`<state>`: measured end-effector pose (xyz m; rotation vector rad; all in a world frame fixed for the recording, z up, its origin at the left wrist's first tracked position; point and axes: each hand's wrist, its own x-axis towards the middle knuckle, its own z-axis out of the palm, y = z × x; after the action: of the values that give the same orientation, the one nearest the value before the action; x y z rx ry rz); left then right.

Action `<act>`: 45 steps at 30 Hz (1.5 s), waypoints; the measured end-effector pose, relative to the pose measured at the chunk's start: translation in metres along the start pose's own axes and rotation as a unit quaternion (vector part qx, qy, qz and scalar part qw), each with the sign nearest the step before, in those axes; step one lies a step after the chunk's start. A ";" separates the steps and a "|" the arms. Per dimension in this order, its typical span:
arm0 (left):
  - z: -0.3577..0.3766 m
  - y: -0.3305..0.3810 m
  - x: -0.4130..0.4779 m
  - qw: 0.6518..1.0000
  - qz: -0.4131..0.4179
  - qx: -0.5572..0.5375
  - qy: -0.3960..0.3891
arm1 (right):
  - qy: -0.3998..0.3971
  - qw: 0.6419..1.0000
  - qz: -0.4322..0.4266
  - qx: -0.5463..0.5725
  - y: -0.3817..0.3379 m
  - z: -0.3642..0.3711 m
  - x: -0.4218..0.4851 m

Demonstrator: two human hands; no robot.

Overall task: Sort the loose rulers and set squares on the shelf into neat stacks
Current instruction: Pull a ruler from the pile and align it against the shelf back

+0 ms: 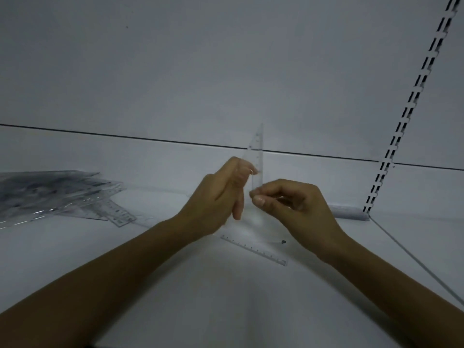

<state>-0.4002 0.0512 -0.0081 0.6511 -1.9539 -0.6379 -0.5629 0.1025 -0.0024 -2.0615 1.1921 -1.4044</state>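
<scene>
Your left hand [223, 194] and right hand [293, 204], mid-shelf: each grip pinches one clear set square [257, 156], held upright, tip up. Loose pile of clear rulers [62, 194]: left edge of shelf [226, 297], well apart.

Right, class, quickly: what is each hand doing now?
Left hand: grips the clear plastic triangular set square.
Right hand: pinches the same set square.

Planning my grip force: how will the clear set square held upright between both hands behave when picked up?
Probably stiff: the set square stands straight, without sagging, pinched by the left hand and right hand. Likely light, since fingertips suffice. Its thin, smooth clear plastic may be slippery.
</scene>
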 end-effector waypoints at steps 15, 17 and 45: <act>-0.044 -0.027 0.007 0.961 -0.004 0.245 0.130 | -0.087 0.888 -0.153 -0.425 0.002 -0.030 -0.009; -0.045 -0.027 0.007 0.960 -0.003 0.243 0.139 | -0.164 0.893 -0.114 -0.403 0.002 -0.027 -0.012; -0.039 -0.030 0.001 0.953 -0.008 0.299 0.046 | -0.236 0.923 0.107 -0.285 0.014 -0.029 -0.013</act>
<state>-0.3602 0.0220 -0.0113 1.0424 -2.0575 -0.0019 -0.5965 0.1089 -0.0068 -2.3472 1.6583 -0.4295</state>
